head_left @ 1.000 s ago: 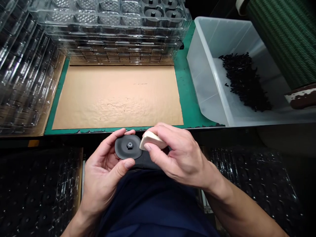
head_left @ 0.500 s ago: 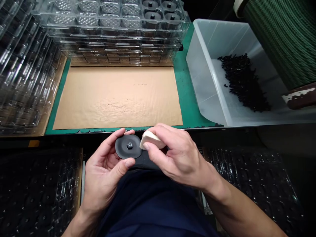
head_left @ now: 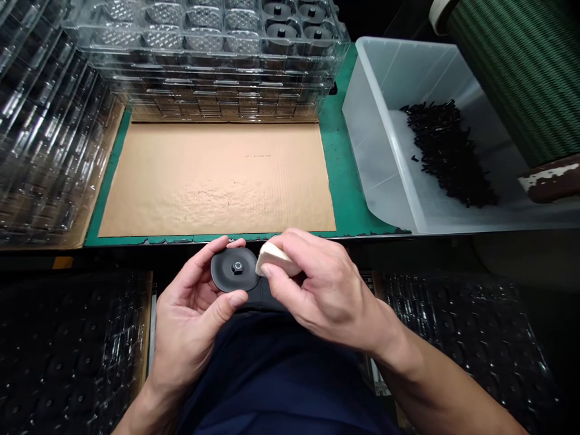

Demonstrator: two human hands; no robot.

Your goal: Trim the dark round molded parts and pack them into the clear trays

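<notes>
My left hand (head_left: 194, 302) grips a black, rounded disc-like part (head_left: 224, 272) by its rim, thumb below and fingers above. A short stub with a pale ring on its end stands at the middle of the part's face, which is turned up to me. In my right hand (head_left: 321, 284) is a cream-coloured pad (head_left: 277, 258), pinched between thumb and fingers. The pad's left edge meets the right rim of the black part. The fingers behind both things are partly hidden.
Cardboard (head_left: 217, 181) lies on the green tabletop (head_left: 338, 163). Behind it, stacked clear trays (head_left: 203, 66) hold some black parts at the right. More trays (head_left: 40, 139) stand at left. A translucent bin (head_left: 385, 139) contains small black pieces (head_left: 448, 151). Filled trays (head_left: 67, 350) flank my lap.
Both hands keep their grips. The pad and the black part have shifted very slightly to the left, with the pad still at the part's right rim.
</notes>
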